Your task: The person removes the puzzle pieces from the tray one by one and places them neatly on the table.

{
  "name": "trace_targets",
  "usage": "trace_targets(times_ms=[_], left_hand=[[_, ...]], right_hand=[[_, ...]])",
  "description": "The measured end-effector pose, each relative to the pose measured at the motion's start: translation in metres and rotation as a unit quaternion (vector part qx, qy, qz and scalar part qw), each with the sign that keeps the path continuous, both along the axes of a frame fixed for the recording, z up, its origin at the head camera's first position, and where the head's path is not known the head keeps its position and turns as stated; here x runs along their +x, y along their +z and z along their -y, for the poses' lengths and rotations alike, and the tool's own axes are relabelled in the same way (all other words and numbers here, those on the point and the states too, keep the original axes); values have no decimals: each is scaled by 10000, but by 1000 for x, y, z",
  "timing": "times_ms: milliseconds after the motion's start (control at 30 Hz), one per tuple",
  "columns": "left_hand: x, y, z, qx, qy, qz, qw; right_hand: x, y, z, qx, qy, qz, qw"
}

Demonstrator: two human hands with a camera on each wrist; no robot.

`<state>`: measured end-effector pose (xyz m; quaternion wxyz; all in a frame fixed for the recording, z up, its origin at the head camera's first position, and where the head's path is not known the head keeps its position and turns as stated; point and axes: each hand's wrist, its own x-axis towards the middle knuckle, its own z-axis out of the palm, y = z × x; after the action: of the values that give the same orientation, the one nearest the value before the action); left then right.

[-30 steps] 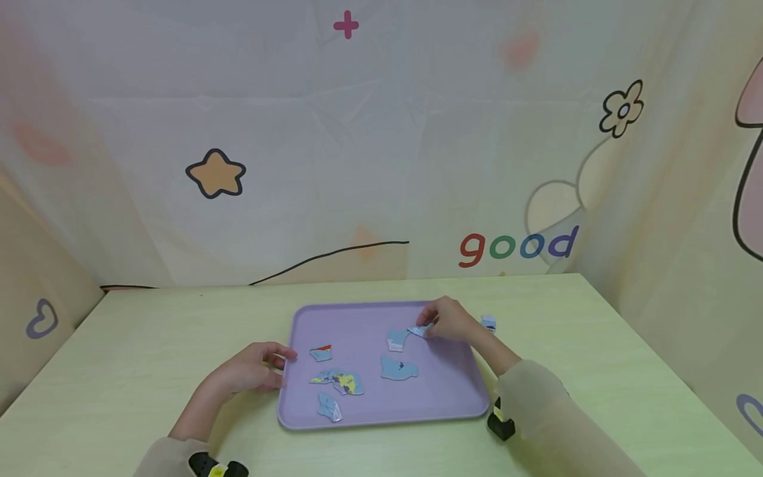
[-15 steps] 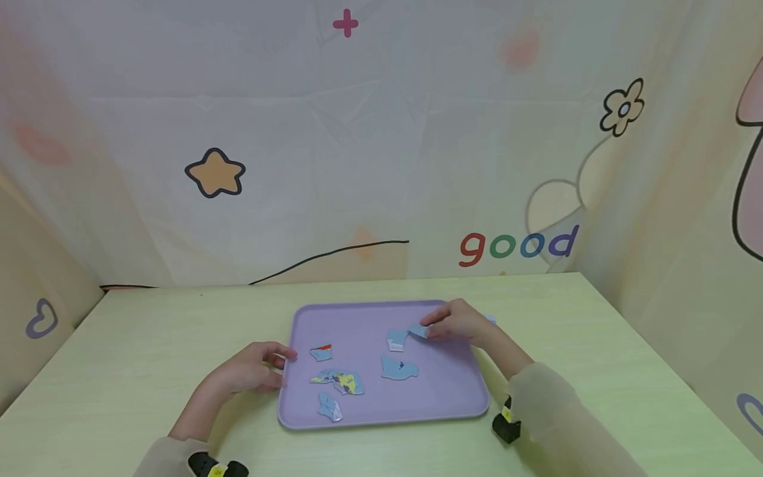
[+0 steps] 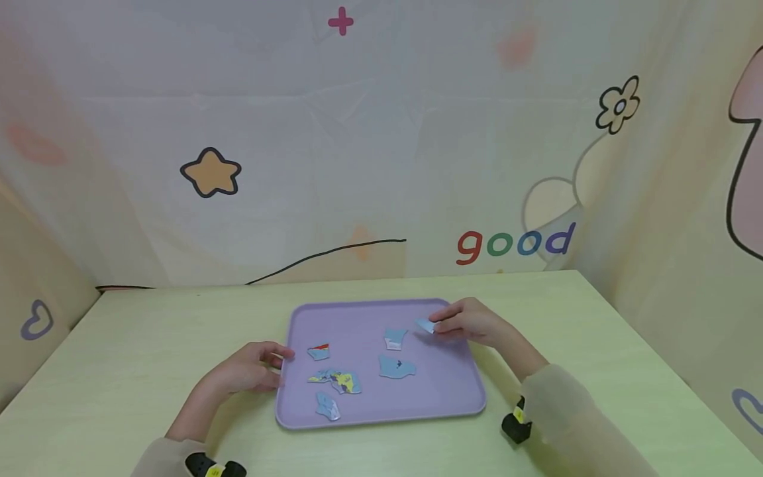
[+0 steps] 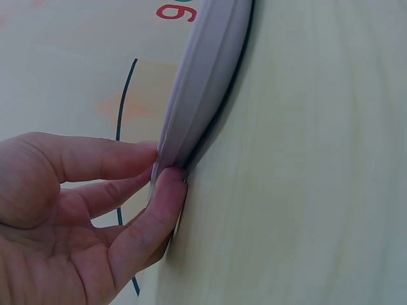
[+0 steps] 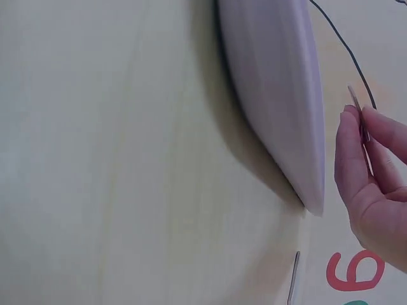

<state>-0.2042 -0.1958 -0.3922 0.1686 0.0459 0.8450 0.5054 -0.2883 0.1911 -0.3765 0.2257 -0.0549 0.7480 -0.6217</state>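
Observation:
In the head view my right hand [image 3: 471, 321] pinches a light blue puzzle piece [image 3: 426, 325] over the back right of a purple tray [image 3: 441, 397]. The right wrist view shows this piece [image 5: 355, 97] edge-on between thumb and fingers, above the rim. My left hand [image 3: 253, 366] holds the tray's left rim; in the left wrist view its thumb and fingers pinch the rim [image 4: 206, 82]. Just left of the raised piece lies a blue and white piece [image 3: 395, 339], with a larger blue one [image 3: 397, 366] in front of it.
On the tray's left half lie a red-topped blue piece [image 3: 318, 352], a yellow and blue patch [image 3: 344, 381] and a pale blue piece [image 3: 327, 405]. Another thin piece [image 5: 294, 277] lies on the table past the tray. A printed curtain [image 3: 298, 165] hangs behind the table.
My right hand has drawn the light blue piece up and to the right, away from the blue and white piece it was touching. The left hand stays at the tray's rim.

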Motion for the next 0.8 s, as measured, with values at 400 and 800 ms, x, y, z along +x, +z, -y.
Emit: trace_targets(times_ms=[400,800], left_hand=[[1,3,-3,-30,115,62,9999],[1,3,-2,-48,-6,-10,10000]], right_hand=[[7,11,-32,-425,-177,211,9987],[16,14,-71,-462,-333,270,9980]])
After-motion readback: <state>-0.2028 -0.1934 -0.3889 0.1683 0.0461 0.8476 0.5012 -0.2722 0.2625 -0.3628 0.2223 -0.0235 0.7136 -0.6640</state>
